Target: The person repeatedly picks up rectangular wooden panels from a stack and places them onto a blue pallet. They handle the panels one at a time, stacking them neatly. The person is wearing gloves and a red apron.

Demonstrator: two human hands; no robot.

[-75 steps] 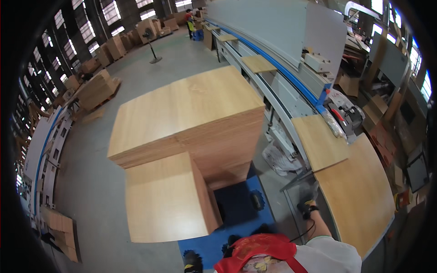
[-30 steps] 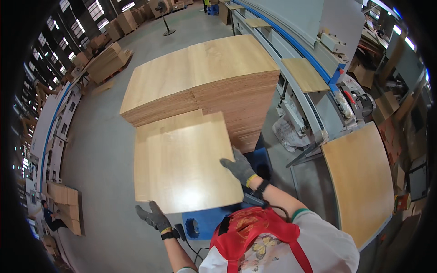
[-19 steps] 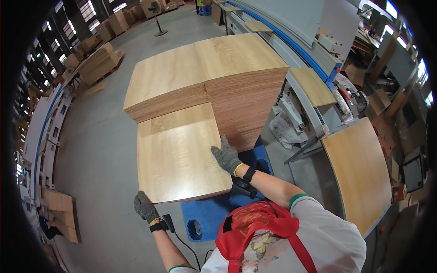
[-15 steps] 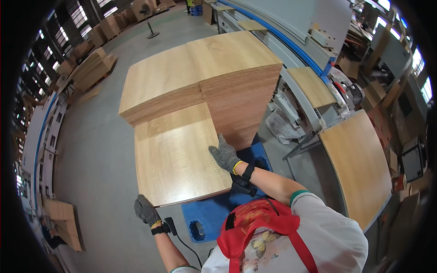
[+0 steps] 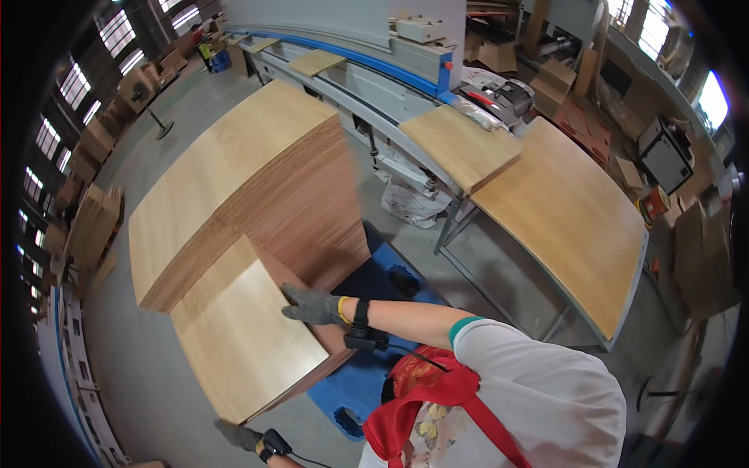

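My hands wear dark grey knit gloves with yellow cuffs. A pale wood-grain panel (image 5: 242, 335) tops the lower, nearer part of a stack. My right hand (image 5: 314, 305) lies against the panel's right edge with its fingers stretched out. At the near left corner is my left hand (image 5: 239, 435), fingers extended and partly blurred, touching or close to the edge. Behind the panel rises a taller stack of the same panels (image 5: 234, 148), its layered brown edges facing me. Beneath the stacks is a blue plastic pallet (image 5: 324, 394).
A machine with a blue-edged conveyor (image 5: 351, 70) runs along the far side. One wood panel (image 5: 460, 144) lies at its end, overlapping a wood-topped outfeed table (image 5: 566, 226) on metal legs. A plastic bag (image 5: 409, 204) sits below. Panel piles (image 5: 94, 226) and a fan (image 5: 160, 125) stand left.
My view has turned right, so the stacks appear farther left. The panel on the conveyor has moved onto the outfeed table's edge. Both hands stay by the near panel's edges.
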